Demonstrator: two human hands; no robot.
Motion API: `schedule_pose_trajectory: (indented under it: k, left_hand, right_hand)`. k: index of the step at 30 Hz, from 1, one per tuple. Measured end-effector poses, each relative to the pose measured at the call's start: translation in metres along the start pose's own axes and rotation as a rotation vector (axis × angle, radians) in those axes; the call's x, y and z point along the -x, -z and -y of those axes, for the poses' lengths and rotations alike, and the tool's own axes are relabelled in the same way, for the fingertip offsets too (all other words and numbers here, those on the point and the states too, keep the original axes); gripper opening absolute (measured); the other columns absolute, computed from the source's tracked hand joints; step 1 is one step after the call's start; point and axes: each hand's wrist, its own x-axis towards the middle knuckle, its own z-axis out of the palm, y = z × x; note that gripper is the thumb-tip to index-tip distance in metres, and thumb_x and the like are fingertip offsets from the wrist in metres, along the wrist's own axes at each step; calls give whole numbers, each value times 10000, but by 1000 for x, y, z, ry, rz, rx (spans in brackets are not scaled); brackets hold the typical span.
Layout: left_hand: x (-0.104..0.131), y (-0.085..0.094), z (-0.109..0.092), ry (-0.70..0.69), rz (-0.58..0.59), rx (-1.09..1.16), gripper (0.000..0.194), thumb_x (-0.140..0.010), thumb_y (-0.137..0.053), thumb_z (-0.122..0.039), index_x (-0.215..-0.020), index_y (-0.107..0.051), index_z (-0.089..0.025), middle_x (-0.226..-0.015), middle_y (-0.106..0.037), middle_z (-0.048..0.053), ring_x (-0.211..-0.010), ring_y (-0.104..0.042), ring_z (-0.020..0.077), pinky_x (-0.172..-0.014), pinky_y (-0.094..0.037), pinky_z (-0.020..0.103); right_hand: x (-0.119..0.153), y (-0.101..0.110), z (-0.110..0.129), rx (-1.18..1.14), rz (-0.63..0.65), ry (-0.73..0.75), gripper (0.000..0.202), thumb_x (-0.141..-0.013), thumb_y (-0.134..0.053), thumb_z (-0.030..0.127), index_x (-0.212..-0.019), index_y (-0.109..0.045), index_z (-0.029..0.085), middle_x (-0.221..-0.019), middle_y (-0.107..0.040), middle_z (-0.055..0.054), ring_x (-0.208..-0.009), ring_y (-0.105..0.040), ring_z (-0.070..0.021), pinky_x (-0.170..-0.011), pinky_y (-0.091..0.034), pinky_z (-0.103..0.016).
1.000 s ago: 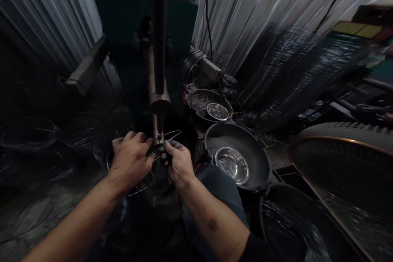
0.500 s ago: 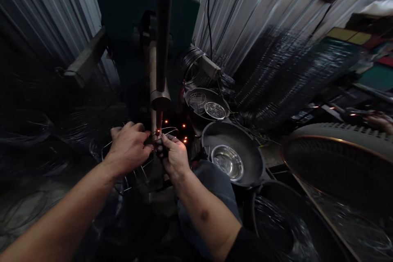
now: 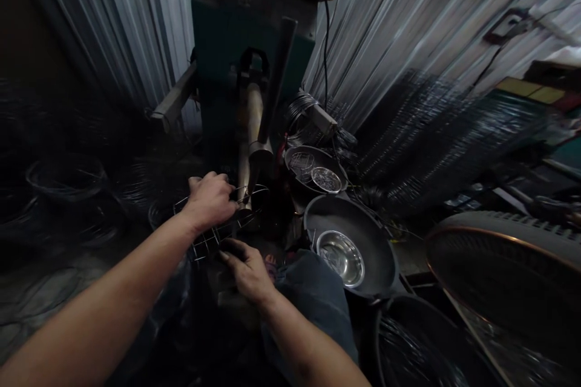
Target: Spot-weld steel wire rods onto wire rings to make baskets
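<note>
A wire basket with a thin metal grid hangs at the lower arm of a spot-welding machine. My left hand is closed around the basket's upper wires, just left of the electrode tip. My right hand is lower and nearer to me, its thumb and fingers bent together at the grid's right edge. What exactly lies between those fingertips is dark and partly hidden. The upper arm of the welder reaches toward me above the basket.
To the right, a dark pan holds a shiny steel bowl with thin metal pieces. Behind it stands another pan with small wire parts. A large fan is at far right. Coiled wire lies near the corrugated wall.
The glowing weld spot and sparks at the electrode are gone. My right hand has moved down and away from the tip, while my left hand stays on the basket. The view has shifted.
</note>
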Motion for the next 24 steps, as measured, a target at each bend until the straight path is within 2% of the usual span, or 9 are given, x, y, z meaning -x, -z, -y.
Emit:
schedule_pose_trajectory:
  k: [8,10,12,14,16,18,19,21,24]
  left_hand:
    - [2,-2,-3,-16,-69,75,280,-768,-554,-398,-839,-737,-199,-983,-643,109,-1045,-520,314,-852,-368,467]
    - [6,-5,-4,-1,-93,75,299,-788,-552,-389,-930,-729,-195,-1035,-637,114,-1063,-520,318,-868,-376,485]
    - [19,-10,-3,39,-162,95,388,-817,-550,-400,-1124,-671,-194,-1160,-606,126,-1114,-505,323,-899,-382,505]
    - [49,-19,1,88,-325,207,531,-831,-570,-442,-1290,-556,-176,-1277,-548,146,-1177,-479,319,-951,-381,509]
    - [95,-34,7,120,-559,412,614,-826,-599,-487,-1332,-506,-152,-1306,-524,158,-1214,-470,295,-1006,-380,476]
    - [153,-57,9,155,-726,588,523,-848,-584,-488,-1271,-557,-182,-1243,-561,137,-1194,-502,254,-1021,-399,431]
    - [182,-71,8,157,-761,655,486,-856,-573,-487,-1233,-583,-180,-1189,-588,137,-1146,-539,249,-992,-429,424]
    - [232,-104,3,209,-764,580,552,-794,-603,-585,-1182,-617,-193,-1108,-631,127,-1038,-604,255,-900,-497,419]
    - [277,-151,-3,102,-738,612,709,-679,-705,-612,-1234,-591,-186,-1100,-644,155,-994,-623,277,-847,-515,425]
  right_hand:
    - [-3,-9,-10,-118,-97,10,160,-686,-690,268,-823,-748,209,-810,-727,-11,-787,-633,-182,-767,-498,-296]
    - [-2,-11,-11,-145,-138,-8,142,-656,-718,267,-778,-742,199,-744,-709,-7,-724,-613,-169,-701,-493,-274]
    - [4,-13,-9,-186,-218,-31,162,-643,-730,304,-756,-731,188,-684,-684,-2,-660,-587,-151,-628,-477,-249]
    - [16,-15,-2,-219,-290,-66,226,-631,-738,360,-764,-721,178,-667,-673,-6,-633,-581,-144,-595,-471,-238]
    - [36,-18,11,-217,-323,-122,311,-591,-764,405,-794,-713,175,-706,-691,-25,-661,-612,-163,-608,-494,-250]
    - [58,-17,25,-171,-344,-203,379,-576,-773,434,-855,-707,186,-785,-714,-52,-714,-649,-201,-621,-525,-279]
    - [67,-16,30,-127,-316,-248,395,-574,-774,444,-871,-707,193,-818,-720,-67,-743,-663,-225,-626,-539,-297]
    - [81,-13,35,-9,-258,-275,394,-568,-768,457,-872,-710,214,-861,-724,-93,-791,-680,-268,-637,-562,-330]
    - [92,-19,32,180,-88,-266,356,-555,-772,446,-846,-718,248,-870,-719,-118,-830,-685,-307,-639,-577,-370]
